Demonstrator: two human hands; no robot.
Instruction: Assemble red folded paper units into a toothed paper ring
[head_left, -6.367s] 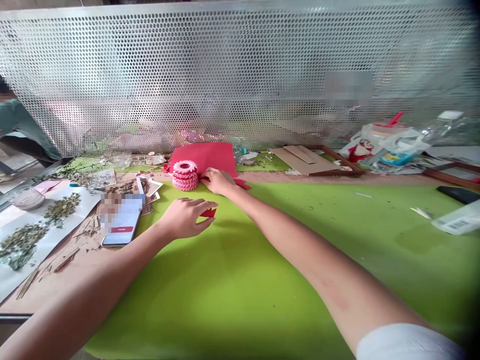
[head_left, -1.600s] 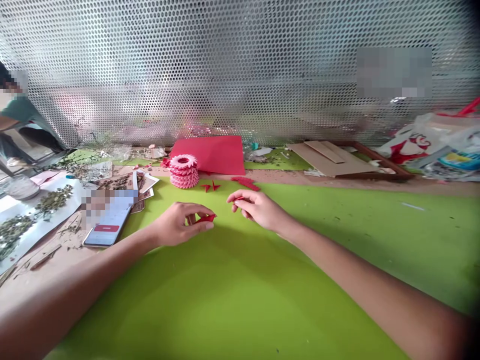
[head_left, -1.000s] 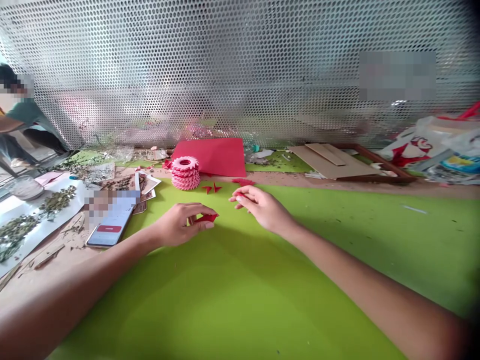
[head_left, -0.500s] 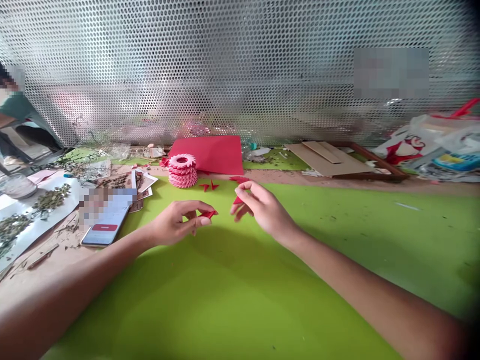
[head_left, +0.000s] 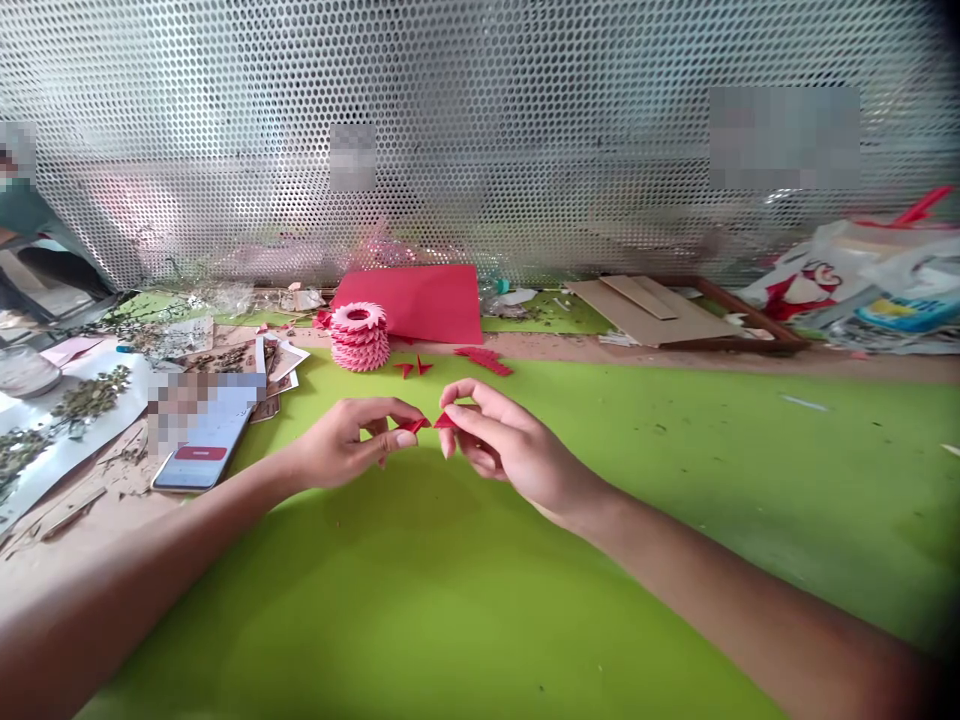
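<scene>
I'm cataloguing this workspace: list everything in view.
Mesh: one, silver, back
Sheet: one, red, back
Paper stack: one, pink, before sheet
Folded papers: two, red, beside stack
Jagged papers: count unclear, red, farther right
Mat: one, green, centre
Phone: one, pale, left
Leaf piles: two, green, left
Scraps: many, mixed, left
Cardboard: two, brown, back right
Frame: one, brown, under cardboard
Bags: count unclear, white, right
Person: one, in green, left
Left hand: one, holding red paper, centre
Right hand: one, holding red paper, centre
</scene>
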